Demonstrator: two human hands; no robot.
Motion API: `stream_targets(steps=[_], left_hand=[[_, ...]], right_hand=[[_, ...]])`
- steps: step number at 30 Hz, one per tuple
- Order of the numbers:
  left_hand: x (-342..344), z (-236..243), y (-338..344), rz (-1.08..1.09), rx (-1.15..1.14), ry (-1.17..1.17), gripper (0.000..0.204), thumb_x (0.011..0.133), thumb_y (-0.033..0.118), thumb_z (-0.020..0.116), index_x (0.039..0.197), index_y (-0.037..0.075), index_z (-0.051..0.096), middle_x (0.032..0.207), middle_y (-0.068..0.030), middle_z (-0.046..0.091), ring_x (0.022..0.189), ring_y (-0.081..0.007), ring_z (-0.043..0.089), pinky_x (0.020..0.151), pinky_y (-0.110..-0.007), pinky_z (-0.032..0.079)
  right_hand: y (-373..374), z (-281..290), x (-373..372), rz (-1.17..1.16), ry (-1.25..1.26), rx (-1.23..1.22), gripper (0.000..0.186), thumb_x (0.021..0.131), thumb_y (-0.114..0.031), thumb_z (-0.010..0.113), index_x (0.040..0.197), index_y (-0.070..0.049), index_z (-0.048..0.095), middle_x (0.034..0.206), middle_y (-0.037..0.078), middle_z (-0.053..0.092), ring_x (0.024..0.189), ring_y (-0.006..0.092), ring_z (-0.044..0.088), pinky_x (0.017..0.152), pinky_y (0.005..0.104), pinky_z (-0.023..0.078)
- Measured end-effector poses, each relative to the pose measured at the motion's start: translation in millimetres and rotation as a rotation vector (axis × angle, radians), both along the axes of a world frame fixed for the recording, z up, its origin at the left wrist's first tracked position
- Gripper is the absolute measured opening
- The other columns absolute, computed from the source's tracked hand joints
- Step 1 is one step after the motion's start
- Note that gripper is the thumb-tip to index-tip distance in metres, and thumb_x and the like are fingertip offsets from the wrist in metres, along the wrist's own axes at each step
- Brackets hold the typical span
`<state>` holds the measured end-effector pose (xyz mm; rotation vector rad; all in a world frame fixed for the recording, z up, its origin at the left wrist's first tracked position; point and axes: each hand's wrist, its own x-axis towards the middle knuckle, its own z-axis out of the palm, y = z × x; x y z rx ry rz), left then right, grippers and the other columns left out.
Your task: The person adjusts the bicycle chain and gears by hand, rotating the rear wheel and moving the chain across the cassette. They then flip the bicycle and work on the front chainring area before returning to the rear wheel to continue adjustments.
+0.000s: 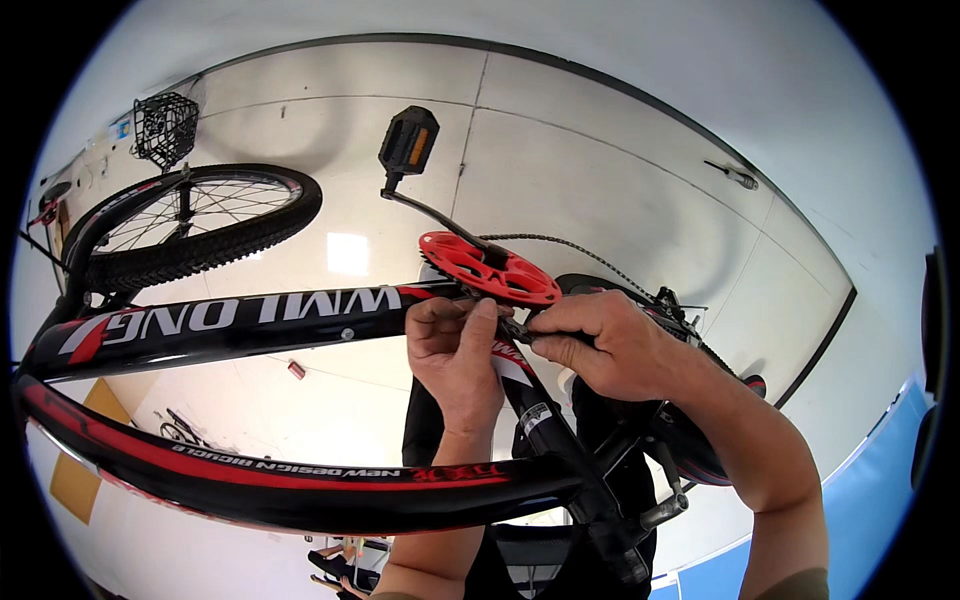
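A black bicycle frame with red and white markings (375, 316) lies across the view, its lettering upside down. Just below the red chainring (540, 286), both hands meet at the junction of the tubes. My left hand (452, 360) is closed, thumb and fingers pinched at the frame there; what they grip is hidden. From the right, my right hand (620, 345) pinches a small dark part (518, 331) that I cannot make out clearly. A crank arm (432, 212) runs up from the chainring to a black pedal with an orange reflector (408, 142). The chain (575, 245) trails right.
The front wheel (230, 246) stands at the left, near a black wire basket (165, 128) on the floor. A screwdriver-like tool (735, 176) lies at the far right by the wall. A small red box (296, 369) sits beyond the lower tube (330, 490).
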<state>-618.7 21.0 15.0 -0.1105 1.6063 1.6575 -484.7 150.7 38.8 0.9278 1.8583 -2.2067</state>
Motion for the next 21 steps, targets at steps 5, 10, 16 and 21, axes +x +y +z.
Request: stream_targets(steps=[5,10,16,21], left_hand=[[-4,-3,-1,0.123,0.153,0.033,0.028,0.092,-0.011,0.067,0.106,0.006,0.049,0.095,-0.0106,0.065,0.08,-0.0198,0.069,0.077,-0.034,0.059],[-4,10,-3,0.059,-0.083,0.393,0.025,0.094,-0.005,0.07,0.105,0.005,0.051,0.097,-0.0104,0.067,0.073,-0.0083,0.064,0.059,-0.02,0.052],[-8,7,0,-0.104,-0.313,0.475,0.021,0.094,0.0,0.075,0.105,0.002,0.056,0.083,-0.0078,0.068,0.062,-0.0057,0.062,0.055,-0.018,0.049],[-9,6,3,-0.02,-0.227,0.431,0.021,0.094,0.0,0.074,0.104,0.001,0.056,0.082,-0.008,0.069,0.059,-0.0068,0.062,0.052,-0.02,0.05]], right_hand=[[-16,-3,-3,-0.23,-0.043,-0.076,0.018,0.093,-0.011,0.072,0.104,0.002,0.069,0.091,0.02,0.07,0.081,0.0379,0.066,0.073,0.0416,0.052],[-14,-6,3,-0.163,-0.151,0.101,0.016,0.091,-0.01,0.073,0.1,0.002,0.067,0.089,0.019,0.068,0.081,0.0369,0.067,0.073,0.0433,0.052],[-14,-6,8,-0.059,-0.237,0.129,0.015,0.089,-0.006,0.074,0.099,0.003,0.068,0.088,0.016,0.067,0.079,0.0303,0.066,0.072,0.0391,0.052],[-16,-7,9,-0.12,-0.181,0.163,0.016,0.089,-0.011,0.074,0.096,0.002,0.067,0.087,0.019,0.068,0.078,0.0366,0.067,0.071,0.0443,0.051]])
